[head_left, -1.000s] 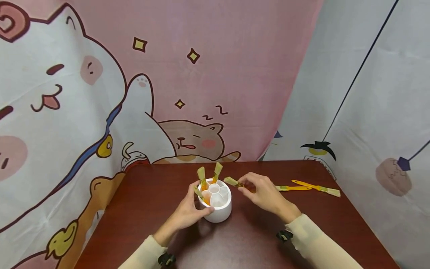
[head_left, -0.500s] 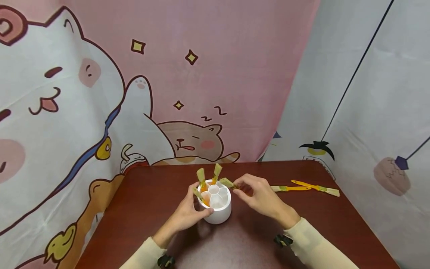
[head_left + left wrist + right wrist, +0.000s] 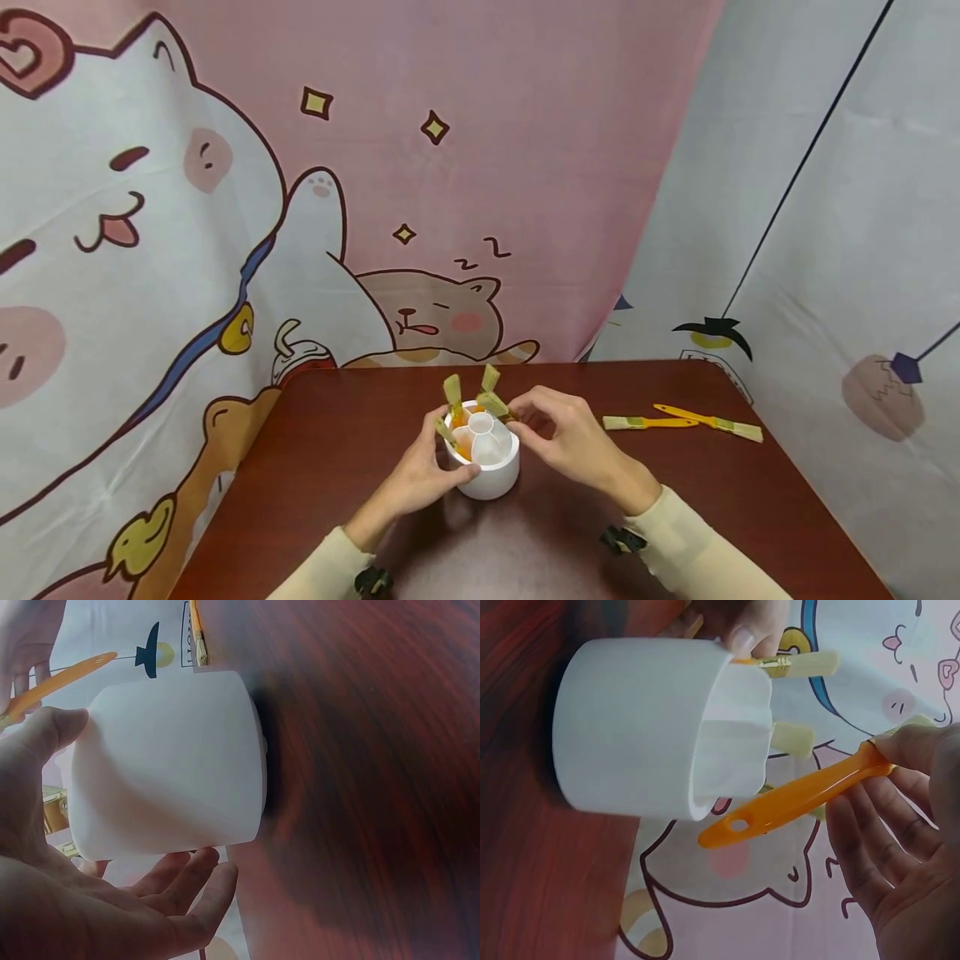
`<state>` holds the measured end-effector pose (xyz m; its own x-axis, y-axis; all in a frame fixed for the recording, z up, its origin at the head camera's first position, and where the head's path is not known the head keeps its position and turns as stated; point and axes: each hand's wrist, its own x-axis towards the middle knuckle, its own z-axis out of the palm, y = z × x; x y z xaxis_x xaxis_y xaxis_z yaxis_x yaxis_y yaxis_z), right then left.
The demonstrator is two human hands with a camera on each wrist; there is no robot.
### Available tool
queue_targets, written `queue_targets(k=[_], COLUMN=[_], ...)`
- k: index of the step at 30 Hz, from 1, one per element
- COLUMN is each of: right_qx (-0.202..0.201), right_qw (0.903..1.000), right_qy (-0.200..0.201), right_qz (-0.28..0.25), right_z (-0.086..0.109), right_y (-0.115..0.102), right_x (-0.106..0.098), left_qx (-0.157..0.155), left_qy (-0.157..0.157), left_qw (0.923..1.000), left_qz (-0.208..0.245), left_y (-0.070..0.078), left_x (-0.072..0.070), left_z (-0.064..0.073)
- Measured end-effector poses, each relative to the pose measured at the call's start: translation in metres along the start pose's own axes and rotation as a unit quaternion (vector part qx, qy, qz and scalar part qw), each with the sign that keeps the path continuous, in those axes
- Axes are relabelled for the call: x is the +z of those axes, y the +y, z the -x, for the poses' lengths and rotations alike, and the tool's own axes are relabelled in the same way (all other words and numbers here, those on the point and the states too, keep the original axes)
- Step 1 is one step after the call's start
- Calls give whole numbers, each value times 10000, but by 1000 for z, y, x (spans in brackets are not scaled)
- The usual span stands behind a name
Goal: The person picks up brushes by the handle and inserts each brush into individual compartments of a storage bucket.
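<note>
A white round divided holder (image 3: 495, 481) stands upright on the table, and my left hand (image 3: 420, 468) grips its left side, thumb at the front and fingers behind. Three brushes with pale bristles stand in its compartments: a left brush (image 3: 445, 430), a back-left brush (image 3: 452, 392) and a back brush (image 3: 490, 379). My right hand (image 3: 573, 429) pinches another paintbrush (image 3: 802, 796) near its ferrule, at the holder's right rim. In the right wrist view its orange handle slants toward the holder's opening, with the holed end overlapping the rim.
Two more orange-handled brushes, a nearer brush (image 3: 649, 422) and a farther brush (image 3: 708, 418), lie on the right of the dark red wooden table (image 3: 322, 467). A printed cartoon cloth (image 3: 570, 167) hangs behind the table and along its sides.
My right hand has moved left with the paintbrush, from beside the holder to its right rim. My left hand keeps its grip and the holder stays put.
</note>
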<state>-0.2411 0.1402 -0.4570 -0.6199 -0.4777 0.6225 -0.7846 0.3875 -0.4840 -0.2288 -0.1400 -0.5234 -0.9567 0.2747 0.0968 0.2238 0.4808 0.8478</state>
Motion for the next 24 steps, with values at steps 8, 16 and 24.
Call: queue_targets(k=[8,16,24], right_qx=[-194,-426,-487], right_qw=[9994,9984,9974], right_qy=[86,142,193], right_qz=[-257,-345,-496], right_z=[-10,-16,-18], right_y=[-10,-17,-20], right_x=[5,8,13], left_qx=[-27,-126,-60], left_qy=[-28,-58,-76], left_qw=[10000,9999,9999], left_qz=[-51,-79,-43], left_y=[-1,1,1], left_x=[0,0,-1], left_z=[-1,1,1])
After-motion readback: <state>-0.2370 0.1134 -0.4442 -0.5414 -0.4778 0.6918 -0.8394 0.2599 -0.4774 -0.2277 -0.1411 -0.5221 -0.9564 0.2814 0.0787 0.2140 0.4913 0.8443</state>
